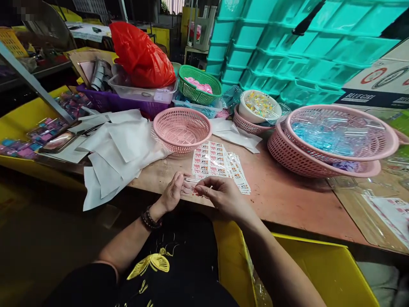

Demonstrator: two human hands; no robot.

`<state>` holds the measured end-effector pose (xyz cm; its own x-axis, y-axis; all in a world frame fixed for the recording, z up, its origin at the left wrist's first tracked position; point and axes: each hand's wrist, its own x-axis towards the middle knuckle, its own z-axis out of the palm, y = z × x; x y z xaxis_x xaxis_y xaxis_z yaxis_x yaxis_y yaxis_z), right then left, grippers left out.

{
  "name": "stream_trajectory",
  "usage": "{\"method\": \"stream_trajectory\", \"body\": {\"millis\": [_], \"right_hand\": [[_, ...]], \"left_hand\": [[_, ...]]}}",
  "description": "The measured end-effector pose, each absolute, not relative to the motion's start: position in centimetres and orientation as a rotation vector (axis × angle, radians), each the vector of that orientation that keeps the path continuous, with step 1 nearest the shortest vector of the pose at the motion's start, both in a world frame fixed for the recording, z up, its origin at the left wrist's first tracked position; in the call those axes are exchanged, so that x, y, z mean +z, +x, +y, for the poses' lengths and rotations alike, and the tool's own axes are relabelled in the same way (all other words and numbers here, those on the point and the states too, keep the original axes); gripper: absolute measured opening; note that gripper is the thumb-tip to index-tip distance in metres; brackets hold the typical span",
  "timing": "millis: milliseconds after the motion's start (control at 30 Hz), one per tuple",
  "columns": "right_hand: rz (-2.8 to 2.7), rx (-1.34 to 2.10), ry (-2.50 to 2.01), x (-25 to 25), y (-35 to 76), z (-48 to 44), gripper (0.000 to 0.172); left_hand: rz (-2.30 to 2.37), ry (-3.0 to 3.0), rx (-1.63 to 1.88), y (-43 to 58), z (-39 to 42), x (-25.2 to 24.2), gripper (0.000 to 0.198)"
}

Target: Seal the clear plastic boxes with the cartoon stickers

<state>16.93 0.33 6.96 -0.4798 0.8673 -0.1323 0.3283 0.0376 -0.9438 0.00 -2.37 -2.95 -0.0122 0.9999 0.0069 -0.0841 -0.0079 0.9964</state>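
My left hand [173,192] and my right hand [220,195] meet at the front edge of the worn table [281,192]. Both pinch a small clear plastic packet [191,186] between them; a thin stick-like end shows at my right fingertips. Just beyond the hands lies a fan of printed sticker sheets [219,164] with pink and black cartoon marks. An empty pink basket [182,129] stands behind the sheets.
White paper sheets [118,149] hang over the table edge at left. Large stacked pink baskets [332,145] with clear blue pieces sit at right. A green basket [200,84], a red bag [140,55], a white bowl [260,106] and teal crates [303,47] stand behind. A yellow bin [319,273] is below.
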Motion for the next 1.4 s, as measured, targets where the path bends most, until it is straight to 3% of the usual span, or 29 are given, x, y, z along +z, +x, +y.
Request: {"method": "stream_trajectory", "body": {"millis": [300,833,1400], "right_hand": [[-1.844,1.408,-1.151,5.7,16.0,1.2,0.029],[-1.86,1.379,-1.238,5.5,15.7,1.4,0.023],[-1.697,1.479,-1.213,4.9,15.6,1.4,0.039]], "left_hand": [[1.254,1.301,1.307,0.1,-2.1,-3.0,0.036],[1.285,1.272,1.28,0.1,-2.3,-2.3,0.038],[1.205,1.194,1.294,0.0,-1.9,-3.0,0.036]]}}
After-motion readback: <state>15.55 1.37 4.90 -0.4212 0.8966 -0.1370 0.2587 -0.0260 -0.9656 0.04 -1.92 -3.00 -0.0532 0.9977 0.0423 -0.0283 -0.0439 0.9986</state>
